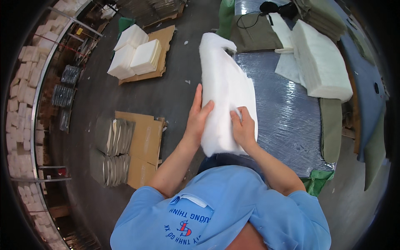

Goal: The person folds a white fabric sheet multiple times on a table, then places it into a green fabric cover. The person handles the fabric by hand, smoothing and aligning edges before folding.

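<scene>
A thick, folded bundle of white wadding (225, 91) is held up in front of me, its long side pointing away from my body. My left hand (199, 118) grips its left side, thumb over the top face and fingers along the outer side. With thumb and fingers bent, my right hand (244, 128) pinches the wadding near its right edge, where several layers show. The far end of the bundle curls over and leaves a small dark gap. The bundle hides the ends of some of my right fingers.
To the right stands a plastic-wrapped work surface (283, 121) bearing a tall white wadding stack (323, 62) and grey-green cloth pieces (256, 35). On the floor at left, white blocks (133, 54) sit on cardboard (166, 41); nearer, grey bundles (116, 135) lie beside a cardboard sheet (146, 146).
</scene>
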Tool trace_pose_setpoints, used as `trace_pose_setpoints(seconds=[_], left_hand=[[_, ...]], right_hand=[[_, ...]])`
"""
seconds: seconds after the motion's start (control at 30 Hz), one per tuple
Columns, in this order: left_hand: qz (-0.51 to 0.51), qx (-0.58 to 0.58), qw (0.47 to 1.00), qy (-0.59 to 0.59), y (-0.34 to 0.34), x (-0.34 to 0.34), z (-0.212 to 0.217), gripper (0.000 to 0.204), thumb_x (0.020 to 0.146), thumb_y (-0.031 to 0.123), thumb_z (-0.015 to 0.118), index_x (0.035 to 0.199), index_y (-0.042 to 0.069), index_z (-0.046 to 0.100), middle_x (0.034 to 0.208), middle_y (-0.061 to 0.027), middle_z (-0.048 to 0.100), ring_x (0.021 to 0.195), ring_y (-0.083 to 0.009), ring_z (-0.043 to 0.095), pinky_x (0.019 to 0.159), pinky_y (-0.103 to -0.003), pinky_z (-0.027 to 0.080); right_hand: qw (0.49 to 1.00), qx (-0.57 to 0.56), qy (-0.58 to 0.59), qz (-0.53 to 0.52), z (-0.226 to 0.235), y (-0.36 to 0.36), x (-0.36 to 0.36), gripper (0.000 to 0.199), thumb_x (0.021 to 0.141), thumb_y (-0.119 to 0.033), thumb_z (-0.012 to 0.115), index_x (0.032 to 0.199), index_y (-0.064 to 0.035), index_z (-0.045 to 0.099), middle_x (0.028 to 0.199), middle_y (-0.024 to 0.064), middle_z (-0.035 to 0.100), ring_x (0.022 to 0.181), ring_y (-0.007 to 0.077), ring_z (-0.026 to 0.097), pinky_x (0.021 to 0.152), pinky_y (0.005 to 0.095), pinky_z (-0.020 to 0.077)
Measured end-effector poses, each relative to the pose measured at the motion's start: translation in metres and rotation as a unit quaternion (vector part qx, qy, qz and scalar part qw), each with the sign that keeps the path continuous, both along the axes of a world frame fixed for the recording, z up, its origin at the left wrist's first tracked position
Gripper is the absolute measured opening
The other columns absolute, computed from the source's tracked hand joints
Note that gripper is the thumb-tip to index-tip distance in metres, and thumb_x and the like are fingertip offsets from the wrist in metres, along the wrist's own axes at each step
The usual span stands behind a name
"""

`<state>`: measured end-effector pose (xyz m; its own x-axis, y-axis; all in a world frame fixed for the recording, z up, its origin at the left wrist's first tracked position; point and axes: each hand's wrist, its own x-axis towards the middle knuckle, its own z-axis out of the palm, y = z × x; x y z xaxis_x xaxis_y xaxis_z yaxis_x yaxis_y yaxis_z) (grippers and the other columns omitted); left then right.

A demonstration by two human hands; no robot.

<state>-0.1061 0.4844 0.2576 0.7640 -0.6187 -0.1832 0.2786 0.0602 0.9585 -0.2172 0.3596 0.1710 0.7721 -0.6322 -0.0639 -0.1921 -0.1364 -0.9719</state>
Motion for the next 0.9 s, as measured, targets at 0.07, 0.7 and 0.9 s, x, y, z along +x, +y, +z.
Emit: trace_pose_setpoints(seconds=[0.07, 0.7, 0.9], left_hand=[[-0.017, -0.095, 0.994, 0.052, -0.02, 0.001, 0.019, 0.078, 0.11, 0.023, 0.052, 0.171, 0.01, 0.006, 0.173, -0.0169, 0.026, 0.153, -0.0278, 0.038, 0.124, -0.039, 0.033], [0.012, 0.023, 0.923, -0.385, 0.027, -0.051, -0.027, 0.051, 0.108, 0.011, 0.042, 0.159, 0.007, 0.047, 0.172, -0.0148, 0.03, 0.159, -0.0315, 0.028, 0.127, -0.042, 0.026], [-0.022, -0.003, 0.928, -0.371, 0.023, -0.057, -0.03, 0.05, 0.111, 0.014, 0.038, 0.159, 0.004, 0.045, 0.174, -0.0132, 0.027, 0.162, -0.0294, 0.021, 0.13, -0.043, 0.019]], right_hand=[[0.996, 0.019, -0.071, -0.051, 0.004, -0.018, 0.006, 0.028, 0.107, -0.029, 0.062, 0.114, -0.0021, 0.061, 0.083, 0.0164, 0.072, 0.075, 0.0254, 0.069, 0.068, 0.0409, 0.0509], [0.978, -0.074, -0.134, 0.141, 0.043, 0.005, -0.085, 0.057, 0.093, -0.043, 0.078, 0.124, 0.0018, 0.061, 0.102, 0.0245, 0.075, 0.096, 0.0412, 0.075, 0.085, 0.0459, 0.0576], [0.988, -0.057, 0.008, 0.141, 0.07, 0.042, -0.077, 0.064, 0.093, -0.048, 0.079, 0.126, 0.0039, 0.06, 0.097, 0.0238, 0.074, 0.091, 0.0327, 0.075, 0.081, 0.0397, 0.0589]])
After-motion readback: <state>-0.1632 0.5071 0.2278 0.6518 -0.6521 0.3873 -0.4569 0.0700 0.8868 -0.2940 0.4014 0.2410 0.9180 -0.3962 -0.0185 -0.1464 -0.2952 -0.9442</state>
